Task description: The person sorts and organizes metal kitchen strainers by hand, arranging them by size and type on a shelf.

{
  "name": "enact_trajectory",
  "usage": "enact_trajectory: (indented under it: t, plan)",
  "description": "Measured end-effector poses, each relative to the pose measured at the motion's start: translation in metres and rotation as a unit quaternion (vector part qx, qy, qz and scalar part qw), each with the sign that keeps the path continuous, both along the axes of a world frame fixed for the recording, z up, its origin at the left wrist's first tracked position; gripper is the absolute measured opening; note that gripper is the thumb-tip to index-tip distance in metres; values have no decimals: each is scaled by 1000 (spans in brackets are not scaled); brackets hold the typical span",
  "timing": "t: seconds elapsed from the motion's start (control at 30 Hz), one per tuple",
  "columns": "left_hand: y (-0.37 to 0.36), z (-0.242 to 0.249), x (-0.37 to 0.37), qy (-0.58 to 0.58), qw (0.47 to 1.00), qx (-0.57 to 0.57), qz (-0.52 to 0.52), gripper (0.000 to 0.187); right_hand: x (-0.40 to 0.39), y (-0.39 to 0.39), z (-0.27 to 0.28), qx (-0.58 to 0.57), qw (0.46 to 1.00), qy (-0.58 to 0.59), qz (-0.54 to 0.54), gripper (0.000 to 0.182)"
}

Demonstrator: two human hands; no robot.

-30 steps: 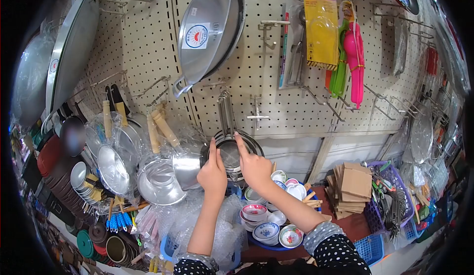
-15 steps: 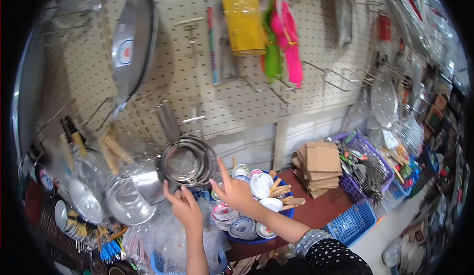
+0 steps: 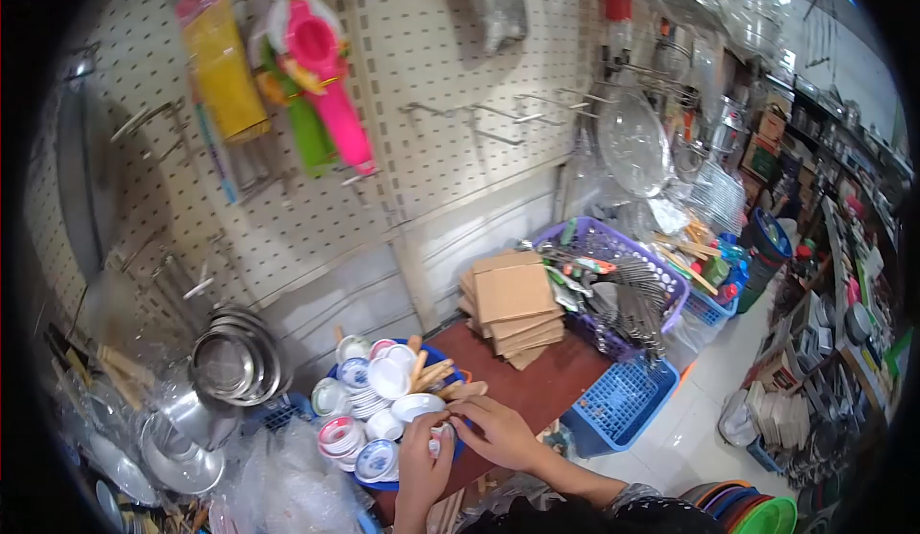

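My left hand (image 3: 424, 462) is at the front right of a round blue tub (image 3: 390, 485), its fingers curled beside the white bowl-shaped pieces inside. My right hand (image 3: 496, 435) comes in from the right, fingers bent, with its fingertips close to the left hand's. What lies between the fingers is too small and partly covered to name. Among the pieces are a plain white bowl (image 3: 391, 378), a blue-patterned bowl (image 3: 377, 460) and a pink-rimmed bowl (image 3: 340, 435). Several light wooden handles (image 3: 436, 375) stick out at the tub's right side.
Nested metal strainers (image 3: 230, 362) hang left of the tub. Behind it, a stack of cardboard pieces (image 3: 517, 304) lies on a red-brown surface (image 3: 565, 366). A purple basket (image 3: 671, 304) of utensils and a blue basket (image 3: 623, 405) stand to the right. Metal hooks (image 3: 498, 117) project from the pegboard.
Both hands have moved from beside the hanging strainers down to the right, onto the tub of bowls. The view has turned right, bringing more of the aisle into sight.
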State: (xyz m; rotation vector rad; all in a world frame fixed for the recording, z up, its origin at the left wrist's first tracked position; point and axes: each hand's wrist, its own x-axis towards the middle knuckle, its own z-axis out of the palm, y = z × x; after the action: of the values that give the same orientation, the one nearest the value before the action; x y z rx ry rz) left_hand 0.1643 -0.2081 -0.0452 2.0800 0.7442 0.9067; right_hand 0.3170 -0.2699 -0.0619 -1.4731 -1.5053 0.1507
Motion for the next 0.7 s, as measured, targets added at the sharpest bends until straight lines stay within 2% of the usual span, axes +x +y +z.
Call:
enact_trajectory:
  t: [0.13,0.3,0.37,0.57,0.7]
  plan:
    - [-22,6,63,-2,995,16,-102,28,61,-52,15,-46,997,2,-65,20]
    - [-54,14,159,-30,980,36,-194,29,142,-106,37,3,992,0,-123,17]
    - [-70,13,196,-34,977,24,-211,31,177,-125,41,29,990,-7,-135,17]
    - [-100,11,295,-29,963,18,-267,35,267,-168,38,-25,985,26,-169,15]
    - [-109,7,339,9,965,8,-261,32,318,-178,25,-50,985,8,-165,14]
